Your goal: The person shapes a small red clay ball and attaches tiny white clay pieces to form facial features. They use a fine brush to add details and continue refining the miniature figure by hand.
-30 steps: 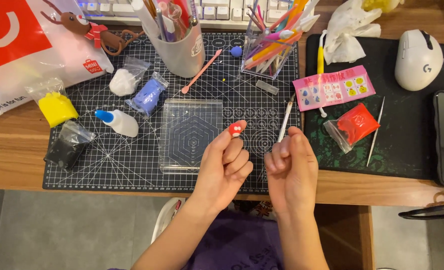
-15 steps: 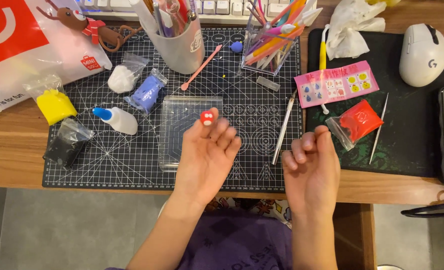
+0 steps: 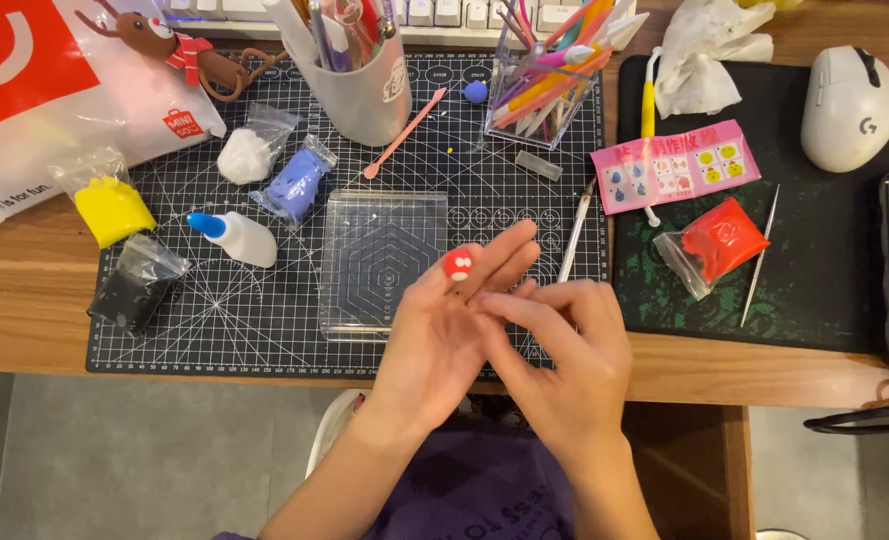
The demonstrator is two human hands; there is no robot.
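I see a small red clay ball (image 3: 457, 264) with tiny white spots sitting on the fingertips of my left hand (image 3: 444, 330), which is held palm up, fingers stretched and close together, above the near edge of the black cutting mat (image 3: 264, 320) on the table (image 3: 24, 300). My right hand (image 3: 564, 360) overlaps it from the right, fingers loosely curled and touching the left fingers just below the ball, gripping nothing I can make out. A clear acrylic plate (image 3: 379, 262) lies just beyond the ball.
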